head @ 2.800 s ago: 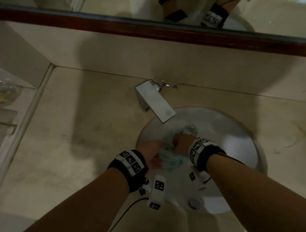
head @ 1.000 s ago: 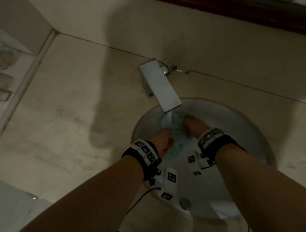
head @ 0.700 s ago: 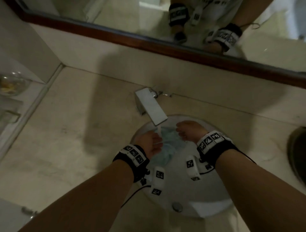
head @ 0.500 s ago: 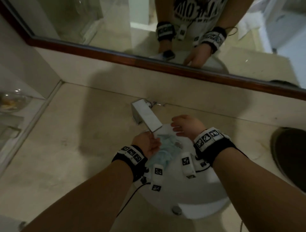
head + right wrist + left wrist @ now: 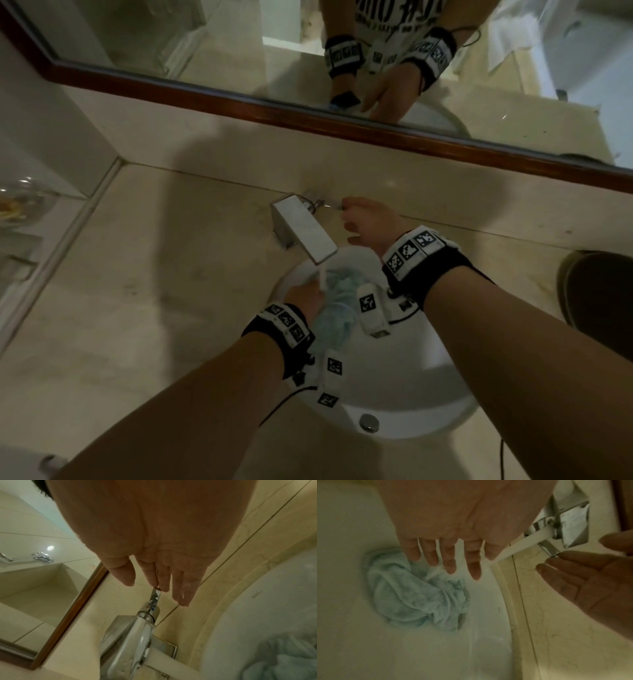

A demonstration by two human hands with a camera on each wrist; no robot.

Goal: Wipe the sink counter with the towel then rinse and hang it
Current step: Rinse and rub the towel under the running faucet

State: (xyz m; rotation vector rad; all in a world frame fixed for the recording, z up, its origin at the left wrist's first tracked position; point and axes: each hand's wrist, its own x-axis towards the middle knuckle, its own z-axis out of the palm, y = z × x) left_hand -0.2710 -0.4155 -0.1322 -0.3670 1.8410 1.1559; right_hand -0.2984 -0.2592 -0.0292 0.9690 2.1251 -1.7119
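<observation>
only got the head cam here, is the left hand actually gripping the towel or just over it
observer: Just over it. On the left wrist view the left hand has straight, spread fingers, and the towel lies crumpled in the basin.
operator: and the right hand, has it grabbed the tap lever
observer: No grab. On the right wrist view the right hand is flat, with straight fingertips touching only the tip of the lever.
operator: any hot cold marks on it
observer: Yes, red and blue marks sit at the lever's base.
</observation>
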